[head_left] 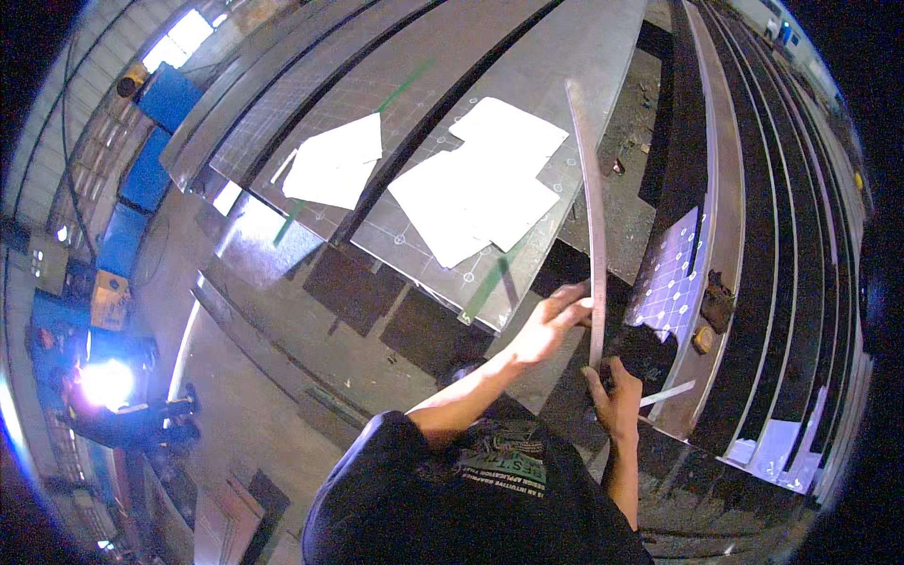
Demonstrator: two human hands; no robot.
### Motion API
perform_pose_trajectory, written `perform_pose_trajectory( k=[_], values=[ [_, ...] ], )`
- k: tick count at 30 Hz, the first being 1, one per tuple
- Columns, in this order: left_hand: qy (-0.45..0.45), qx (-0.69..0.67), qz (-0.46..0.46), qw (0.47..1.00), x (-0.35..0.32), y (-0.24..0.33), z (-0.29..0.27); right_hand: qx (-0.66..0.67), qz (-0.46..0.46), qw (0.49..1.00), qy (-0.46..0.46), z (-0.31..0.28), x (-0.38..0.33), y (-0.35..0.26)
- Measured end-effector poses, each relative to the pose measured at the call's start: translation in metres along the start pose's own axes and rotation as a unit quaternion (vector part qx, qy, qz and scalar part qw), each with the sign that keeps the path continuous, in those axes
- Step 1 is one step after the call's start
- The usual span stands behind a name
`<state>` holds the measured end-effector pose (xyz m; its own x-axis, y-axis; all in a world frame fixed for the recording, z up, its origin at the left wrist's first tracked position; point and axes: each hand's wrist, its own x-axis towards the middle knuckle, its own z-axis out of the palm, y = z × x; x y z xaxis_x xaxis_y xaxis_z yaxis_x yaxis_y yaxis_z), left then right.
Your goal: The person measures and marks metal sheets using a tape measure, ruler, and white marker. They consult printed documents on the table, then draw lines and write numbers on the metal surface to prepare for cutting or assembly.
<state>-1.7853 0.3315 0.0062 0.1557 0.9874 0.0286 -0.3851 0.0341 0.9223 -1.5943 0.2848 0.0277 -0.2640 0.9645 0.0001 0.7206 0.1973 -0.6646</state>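
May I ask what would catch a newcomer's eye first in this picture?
Probably the glaring light at the lower left, then the bright white papers on the grey surface ahead. The long, thin strip also stands out, rising from the right hand, with the left hand at its side.

"What lay on the grey metal plates?"

"A spread of white sheets; left of it, a smaller group of sheets."

"And to its right?"

"A steel beam bore a small yellow object."
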Motion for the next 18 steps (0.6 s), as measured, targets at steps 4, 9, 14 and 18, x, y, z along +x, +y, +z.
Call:
perform_pose_trajectory(
  k=[4, 9, 14, 18],
  values=[
    [0.125, 0.055, -0.046, 0.990, -0.027, -0.005, -0.101, -0.023, -0.003, 1.000, -0.018, 0.050, 0.022, -0.003],
    [0.251, 0.159, -0.078, 0.952, -0.034, 0.037, -0.216, -0.067, 0.048, 0.994, -0.072, 0.114, 0.070, -0.026],
    [0.235, 0.323, -0.085, 0.913, -0.003, 0.067, -0.367, -0.096, 0.067, 0.988, -0.102, 0.194, 0.128, -0.059],
    [0.245, 0.411, -0.024, 0.878, 0.024, 0.097, -0.429, -0.158, 0.097, 0.967, -0.177, 0.220, 0.141, -0.071]
  ],
)
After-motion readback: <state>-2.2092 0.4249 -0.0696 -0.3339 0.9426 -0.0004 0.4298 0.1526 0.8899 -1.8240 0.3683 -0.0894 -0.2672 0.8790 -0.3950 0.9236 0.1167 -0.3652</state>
